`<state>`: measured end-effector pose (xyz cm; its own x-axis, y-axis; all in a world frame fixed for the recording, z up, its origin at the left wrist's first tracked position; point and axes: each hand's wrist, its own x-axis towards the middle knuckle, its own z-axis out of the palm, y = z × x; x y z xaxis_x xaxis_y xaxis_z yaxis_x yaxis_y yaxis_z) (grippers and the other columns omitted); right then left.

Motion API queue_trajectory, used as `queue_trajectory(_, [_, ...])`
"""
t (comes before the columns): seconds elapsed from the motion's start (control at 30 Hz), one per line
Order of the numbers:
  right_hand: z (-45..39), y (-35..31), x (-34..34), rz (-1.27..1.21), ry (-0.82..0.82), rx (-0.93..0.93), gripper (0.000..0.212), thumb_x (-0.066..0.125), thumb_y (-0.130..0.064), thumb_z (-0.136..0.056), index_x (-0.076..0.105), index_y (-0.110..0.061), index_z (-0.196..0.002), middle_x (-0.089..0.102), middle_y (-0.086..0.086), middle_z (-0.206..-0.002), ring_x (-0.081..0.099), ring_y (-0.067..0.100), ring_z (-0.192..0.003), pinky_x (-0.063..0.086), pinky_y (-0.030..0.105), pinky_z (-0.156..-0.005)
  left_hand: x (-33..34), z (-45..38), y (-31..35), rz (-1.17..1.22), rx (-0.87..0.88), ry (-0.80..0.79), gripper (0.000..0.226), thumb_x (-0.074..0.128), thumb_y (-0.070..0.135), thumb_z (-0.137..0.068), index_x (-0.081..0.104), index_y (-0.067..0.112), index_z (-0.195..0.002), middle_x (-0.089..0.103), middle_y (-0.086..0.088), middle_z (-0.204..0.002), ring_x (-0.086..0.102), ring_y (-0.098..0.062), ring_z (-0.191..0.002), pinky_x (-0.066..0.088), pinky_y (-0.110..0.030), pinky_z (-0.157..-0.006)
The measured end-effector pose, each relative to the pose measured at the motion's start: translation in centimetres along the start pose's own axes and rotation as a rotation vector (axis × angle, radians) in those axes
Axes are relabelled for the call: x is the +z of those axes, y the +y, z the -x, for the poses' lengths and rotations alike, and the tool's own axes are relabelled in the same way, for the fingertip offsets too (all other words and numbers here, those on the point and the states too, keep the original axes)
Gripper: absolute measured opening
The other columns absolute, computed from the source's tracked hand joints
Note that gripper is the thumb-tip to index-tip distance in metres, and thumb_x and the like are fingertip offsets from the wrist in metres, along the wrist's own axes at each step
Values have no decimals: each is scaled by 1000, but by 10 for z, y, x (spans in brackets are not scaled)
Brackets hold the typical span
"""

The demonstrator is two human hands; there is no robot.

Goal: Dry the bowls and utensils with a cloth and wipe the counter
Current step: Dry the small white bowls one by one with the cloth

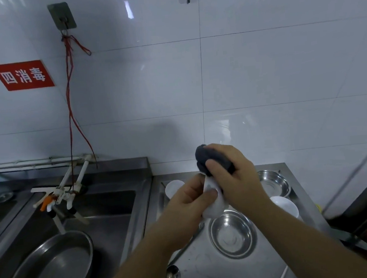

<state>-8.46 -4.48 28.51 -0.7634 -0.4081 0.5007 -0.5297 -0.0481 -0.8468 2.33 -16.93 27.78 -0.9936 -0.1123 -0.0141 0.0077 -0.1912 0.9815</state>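
White bowl [213, 208], seemingly tilted, gripped by left hand [191, 200]; right hand [230, 170] clutches dark cloth [203, 157].

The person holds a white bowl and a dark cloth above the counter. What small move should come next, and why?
Probably keep rubbing: the left hand grips the white bowl while the right hand presses the dark cloth against it, so turning the bowl a little would likely bring an unwiped part under the cloth.
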Motion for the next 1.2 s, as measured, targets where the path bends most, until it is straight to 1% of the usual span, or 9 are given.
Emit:
queue_trajectory(0.2, [-13,-5,-3,-632,119,596,34,64,-43,-97,75,-13,-108,74,9,-98,69,25,-89,58,36,-71,-4,0,4,-48,21,-23,35,68,37,-94,70,23,-126,70,-13,-125,68,-31,-114,56,-48,-101])
queue_trajectory(0.33, [-1,1,-1,-849,139,936,48,64,-58,-93,72,-13,-107,72,13,-93,71,31,-81,59,39,-68,1,-5,13,91,-51,-19,35,67,25,-93,71,19,-127,70,-17,-129,67,-33,-118,59,-47,-101])
queue_trajectory(0.5, [5,4,10,-757,277,858,39,67,-47,-97,77,-15,-116,78,11,-112,74,33,-106,61,51,-94,16,-4,22,238,-196,117,61,63,17,-71,66,5,-131,64,-33,-134,66,-41,-115,57,-53,-99])
queue_trajectory(0.63, [3,-1,11,-542,269,619,17,64,-36,-101,81,-35,-99,80,-2,-98,77,15,-86,64,30,-69,21,-8,25,210,-176,290,23,70,32,-101,71,24,-122,73,-15,-127,69,-39,-119,56,-61,-104])
queue_trajectory(0.77, [-5,-6,11,-756,230,764,30,65,-48,-98,81,-24,-107,80,9,-110,79,28,-95,66,46,-77,24,-7,28,-83,1,266,26,53,49,-106,75,61,-101,78,16,-104,76,-8,-96,64,-25,-71])
queue_trajectory(0.9, [-4,-1,11,-973,177,933,37,72,-51,-90,80,-16,-97,77,12,-92,79,30,-78,63,41,-62,34,-7,23,-101,57,178,32,49,51,-92,63,79,-96,71,34,-101,69,9,-100,58,-12,-71])
queue_trajectory(1.0, [-5,5,7,-954,185,929,40,72,-52,-89,78,-15,-104,76,13,-97,77,33,-82,63,45,-66,23,-13,20,-78,-3,143,31,60,44,-87,72,68,-102,76,22,-110,74,-9,-109,63,-28,-82])
queue_trajectory(1.1, [-10,10,0,-790,238,893,47,71,-51,-90,75,-13,-116,75,20,-114,74,43,-108,62,59,-88,0,-19,28,40,-83,82,46,63,23,-86,74,29,-130,75,-9,-128,70,-38,-121,63,-54,-94])
queue_trajectory(1.2, [-15,8,-1,-701,235,833,46,72,-51,-88,75,-17,-119,72,21,-125,68,47,-120,52,67,-102,-16,-22,33,192,-133,48,40,63,22,-92,76,9,-127,72,-22,-132,71,-42,-119,63,-54,-88])
